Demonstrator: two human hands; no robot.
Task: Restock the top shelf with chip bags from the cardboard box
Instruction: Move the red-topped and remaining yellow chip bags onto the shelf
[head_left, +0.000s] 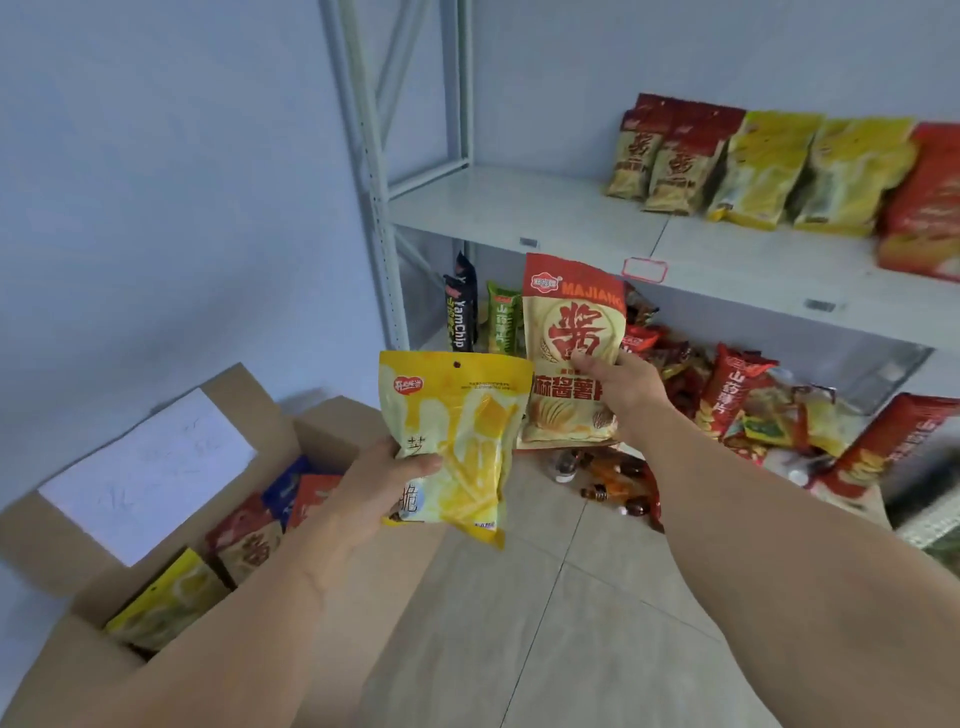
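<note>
- Mid-transfer: left hand (382, 486) grips yellow chip bag (457, 431), right hand (621, 387) grips red chip bag (571, 348), both between cardboard box (67, 670) and top shelf (519, 205).
- Next, probably: lift both, stand upright on the shelf's bare left part.

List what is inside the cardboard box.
The cardboard box holds chip bags: a yellow bag, a tan and red bag, and a blue bag. The left forearm covers the rest.

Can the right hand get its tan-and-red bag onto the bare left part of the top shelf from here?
Probably yes: right hand holds the tan-and-red bag just below the top shelf; nothing stands between.
</note>
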